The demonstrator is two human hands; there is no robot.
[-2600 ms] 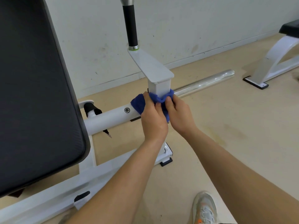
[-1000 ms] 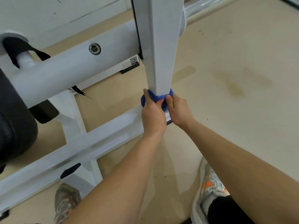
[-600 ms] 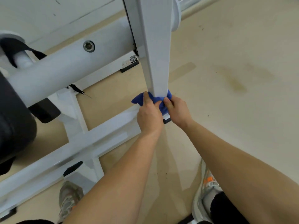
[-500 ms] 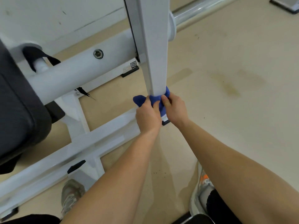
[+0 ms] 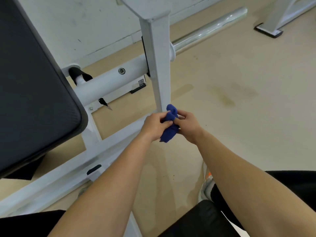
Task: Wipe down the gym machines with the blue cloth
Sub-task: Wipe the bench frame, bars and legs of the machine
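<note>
Blue cloth (image 5: 169,127) sits bunched between both hands at the middle of the frame, just in front of the lower end of the white post (image 5: 159,65). Half a second ago it was wrapped round that post; now it is off it, with only its upper tip overlapping the post's edge, and I cannot tell whether they touch. The left hand (image 5: 154,126) curls its fingers into the cloth from the left and the right hand (image 5: 187,127) pinches it from the right, where before both pressed it to the metal. The view has lifted too: the black pad (image 5: 30,82) fills more of the left, and the chrome bar (image 5: 210,26) shows at the upper right. The hands hide the post's foot, the top edge of the frame cuts off its head, and fingers cover part of the cloth. The label (image 5: 141,82) is too small to read, and a shoe (image 5: 207,183) at the lower right is mostly hidden behind the right forearm
</note>
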